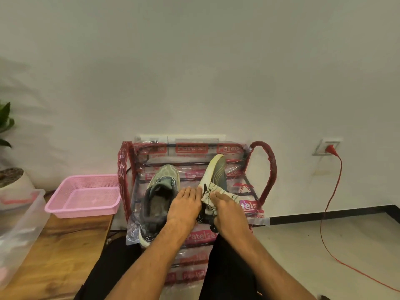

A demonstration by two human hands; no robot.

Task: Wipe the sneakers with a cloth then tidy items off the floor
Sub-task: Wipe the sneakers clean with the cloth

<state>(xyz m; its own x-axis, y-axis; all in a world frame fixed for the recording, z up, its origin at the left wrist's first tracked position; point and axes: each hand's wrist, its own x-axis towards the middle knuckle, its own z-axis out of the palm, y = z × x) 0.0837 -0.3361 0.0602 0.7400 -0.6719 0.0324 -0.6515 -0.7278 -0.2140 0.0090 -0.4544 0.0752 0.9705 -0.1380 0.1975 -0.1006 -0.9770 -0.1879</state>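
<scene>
Two grey-green sneakers sit on a red rack (268, 167) wrapped in printed plastic. The left sneaker (158, 198) lies flat with its opening facing up. The right sneaker (216, 172) is tipped on its side, sole edge showing. My left hand (184, 206) rests with straight fingers against the right sneaker's heel side. My right hand (227, 211) grips a pale cloth (213, 192) with dark stitching and presses it on that sneaker.
A pink mesh basket (84, 195) stands on a wooden bench (65, 245) at the left, beside a clear plastic box (19, 219) and a potted plant (8, 169). A red cable (331, 202) runs from a wall socket down across the floor at the right.
</scene>
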